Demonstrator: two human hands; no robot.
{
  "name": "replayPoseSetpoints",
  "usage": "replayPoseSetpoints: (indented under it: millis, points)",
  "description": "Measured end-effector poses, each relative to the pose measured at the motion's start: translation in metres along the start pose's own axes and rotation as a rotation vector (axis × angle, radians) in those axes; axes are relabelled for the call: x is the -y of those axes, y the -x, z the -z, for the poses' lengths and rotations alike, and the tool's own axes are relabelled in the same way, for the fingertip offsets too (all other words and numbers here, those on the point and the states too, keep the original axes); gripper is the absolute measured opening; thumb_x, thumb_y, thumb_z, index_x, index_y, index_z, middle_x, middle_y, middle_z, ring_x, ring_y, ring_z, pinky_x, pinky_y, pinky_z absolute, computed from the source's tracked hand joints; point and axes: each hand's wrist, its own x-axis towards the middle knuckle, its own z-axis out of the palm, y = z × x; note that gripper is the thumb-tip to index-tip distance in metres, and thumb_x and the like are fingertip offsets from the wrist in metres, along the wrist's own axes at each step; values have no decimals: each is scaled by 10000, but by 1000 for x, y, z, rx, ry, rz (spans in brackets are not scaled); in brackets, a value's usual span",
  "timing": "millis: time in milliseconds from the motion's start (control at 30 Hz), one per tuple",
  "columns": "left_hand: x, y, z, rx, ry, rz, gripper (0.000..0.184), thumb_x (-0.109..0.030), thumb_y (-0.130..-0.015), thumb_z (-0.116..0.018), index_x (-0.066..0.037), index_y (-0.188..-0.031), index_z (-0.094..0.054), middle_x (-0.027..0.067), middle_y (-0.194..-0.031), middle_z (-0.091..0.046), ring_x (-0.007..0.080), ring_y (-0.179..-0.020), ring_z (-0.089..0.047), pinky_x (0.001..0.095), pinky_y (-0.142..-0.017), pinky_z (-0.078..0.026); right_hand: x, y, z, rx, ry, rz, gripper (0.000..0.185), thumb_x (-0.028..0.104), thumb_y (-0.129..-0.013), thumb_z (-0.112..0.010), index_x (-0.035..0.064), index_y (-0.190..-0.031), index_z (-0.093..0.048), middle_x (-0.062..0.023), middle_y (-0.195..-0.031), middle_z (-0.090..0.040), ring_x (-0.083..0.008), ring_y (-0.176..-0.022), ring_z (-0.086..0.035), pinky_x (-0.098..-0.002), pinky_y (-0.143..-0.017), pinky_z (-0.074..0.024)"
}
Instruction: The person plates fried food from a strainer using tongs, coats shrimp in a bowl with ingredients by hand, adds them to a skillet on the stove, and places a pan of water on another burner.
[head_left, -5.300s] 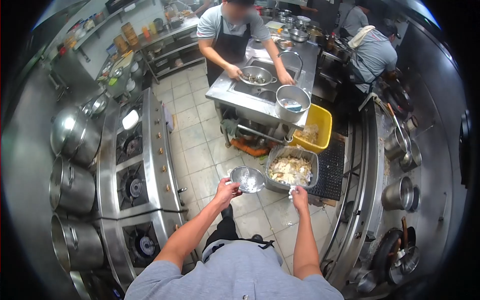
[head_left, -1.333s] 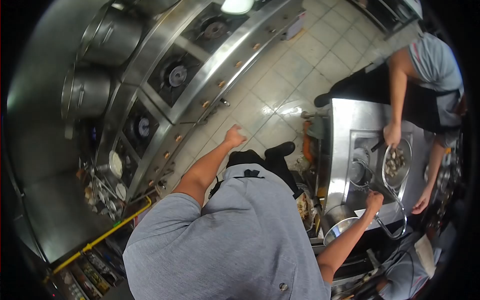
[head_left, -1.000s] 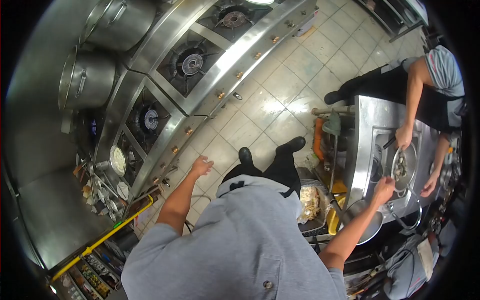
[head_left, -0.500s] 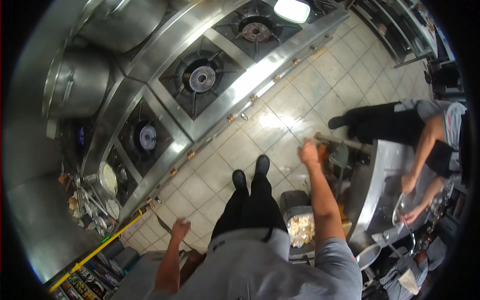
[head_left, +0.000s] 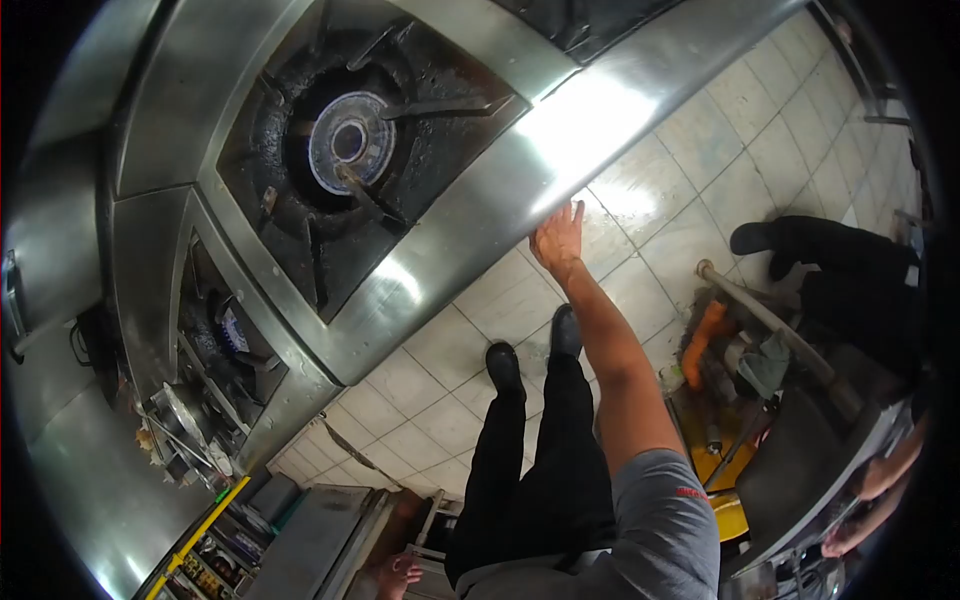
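My right hand is at the stove's front edge, arm stretched forward. Its fingers bend in at the edge and are partly hidden, so what they grip there cannot be made out. Just behind that edge lies a large burner with a black grate. Low at the bottom of the view, my left hand hangs with loosely bent fingers and nothing visible in them. Beside it is a metal-framed opening in a cabinet.
A second burner stands left, near ladles and pans. A yellow pipe runs below. To the right are a metal sink unit, a grey pipe and an orange hose. A co-worker's hands are at the sink.
My view has moved closer to the stove. My right hand has gone from above the floor to the stove's front edge. My left hand sits lower in view.
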Motion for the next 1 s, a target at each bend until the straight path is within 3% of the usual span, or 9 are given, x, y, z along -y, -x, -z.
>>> replayPoseSetpoints:
  millis: [33,100,133,233,333,533,767,967,1000]
  points:
    - [28,-7,12,-4,9,8,615,-230,-915,-710,-214,-1457,-420,42,-1414,-483,274,-1239,-532,497,-992,-459,4,-5,-5,7,0,10,584,345,-957,-430,6,-1432,-410,-216,-1527,-328,-392,-1446,-228,-614,-1158,-147]
    - [50,-31,21,236,158,-60,593,-238,-939,-677,-208,-1466,-408,36,-1431,-468,280,-1231,-536,489,-1019,-454,9,-18,-8,-26,-43,-5,522,353,-951,-437,76,-1387,-509,-138,-1494,-415,-405,-1421,-254,-625,-1132,-161]
    - [57,-18,13,111,60,-78,588,-196,-934,-680,-190,-1458,-414,73,-1399,-495,293,-1226,-539,492,-1008,-478,12,-28,-9,-25,-30,12,436,338,-942,-456,130,-1300,-595,-107,-1378,-559,-353,-1323,-427,-529,-1073,-324]
    - [75,1,-18,-50,176,-322,581,-194,-934,-677,-153,-1451,-416,115,-1358,-525,301,-1210,-554,504,-972,-511,22,-50,-17,-13,-103,16,404,319,-926,-483,123,-1259,-602,-112,-1278,-590,-348,-1225,-479,-509,-1009,-365]
    - [25,17,-47,-15,98,-117,586,-219,-933,-676,-143,-1451,-414,120,-1355,-527,307,-1203,-558,513,-965,-513,29,-61,-26,16,-204,-21,372,300,-909,-510,117,-1218,-610,-117,-1179,-621,-342,-1126,-531,-489,-945,-407]
    - [-4,29,-63,30,63,-57,602,-269,-931,-674,-124,-1452,-408,131,-1348,-531,318,-1190,-566,531,-953,-517,24,-62,-26,84,-432,-137,310,262,-877,-565,104,-1136,-626,-127,-979,-683,-331,-929,-636,-449,-818,-491]
    - [-29,45,-58,105,63,-85,631,-327,-929,-672,-101,-1453,-402,144,-1339,-535,332,-1174,-575,553,-938,-522,-38,62,2,-141,-485,-241,168,197,-839,-637,74,-927,-566,-150,-795,-689,-365,-776,-675,-485,-704,-520]
    - [-12,-1,9,87,-75,-137,678,-280,-887,-729,-107,-1455,-400,140,-1338,-538,380,-1159,-577,619,-892,-515,-100,211,35,49,-412,-541,263,299,-880,-648,68,-988,-583,-174,-836,-695,-391,-836,-671,-507,-766,-522]
    - [-31,1,7,46,-34,-160,499,-241,-928,-643,-42,-1348,-462,122,-1129,-586,293,-957,-605,475,-770,-519,-107,234,37,112,-403,-586,241,276,-888,-622,56,-984,-593,-180,-857,-700,-386,-867,-674,-503,-800,-524]
